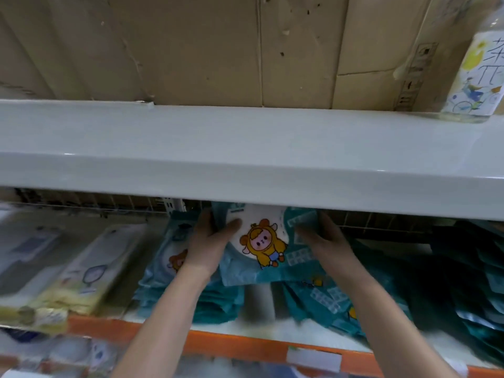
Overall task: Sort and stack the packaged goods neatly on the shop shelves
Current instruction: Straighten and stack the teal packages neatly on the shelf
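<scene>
Teal cartoon packet [259, 249] held up between both hands, under the white upper shelf [245, 148], over the gap on the lower shelf [253, 334] between two teal stacks. Head view only, blurred. Left hand [210, 241]: thumb across packet face, grip clamped on its left edge. Right hand [324, 238]: grips right edge, fingers hidden behind. Left teal stack [174, 285], right teal stack [327, 301]. Step judged: placing packet. Next: lower flat onto a stack, edges squared
</scene>
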